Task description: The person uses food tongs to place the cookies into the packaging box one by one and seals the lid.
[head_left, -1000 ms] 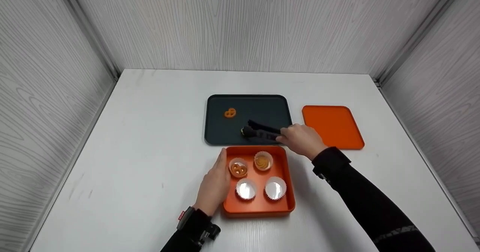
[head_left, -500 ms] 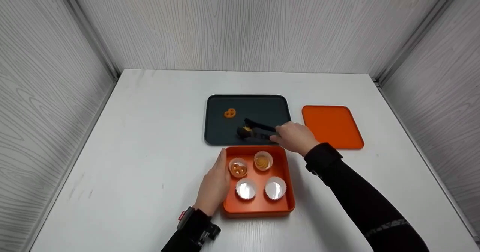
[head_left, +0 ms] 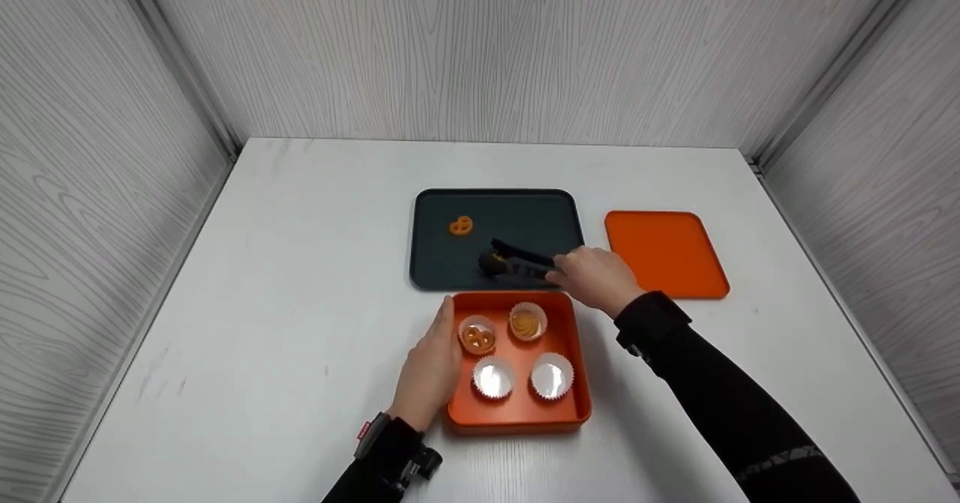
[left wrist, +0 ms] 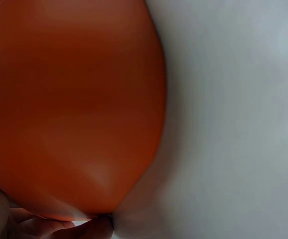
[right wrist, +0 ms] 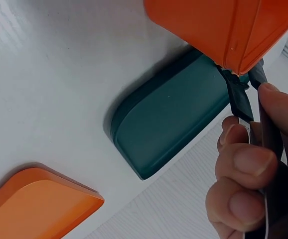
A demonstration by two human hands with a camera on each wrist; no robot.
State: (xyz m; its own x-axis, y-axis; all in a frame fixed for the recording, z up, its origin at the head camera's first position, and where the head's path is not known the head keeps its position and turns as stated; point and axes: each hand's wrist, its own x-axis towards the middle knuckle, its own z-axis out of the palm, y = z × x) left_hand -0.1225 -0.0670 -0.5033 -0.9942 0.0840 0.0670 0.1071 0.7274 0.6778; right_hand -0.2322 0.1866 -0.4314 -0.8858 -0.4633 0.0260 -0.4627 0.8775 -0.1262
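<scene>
My left hand lies along the left wall of an orange box, fingers straight against it. The box holds white paper liners: one with a pretzel-shaped cookie, one with a swirl cookie, and two bare ones in front. My right hand grips black tongs, thumb on one arm and fingers curled round the other. The tong tips are low over the dark green tray, around a small yellowish cookie they mostly hide. Another pretzel-shaped cookie lies on the tray, left of the tips.
A flat orange tray lies right of the green one, beyond my right wrist. The box stands just in front of the green tray. Wood-grained panels wall in the white table at the back and sides.
The tongs first shifted a little left, showing the yellowish cookie between their tips, then slightly back right, with less of it visible now. My left hand and the box keep their place.
</scene>
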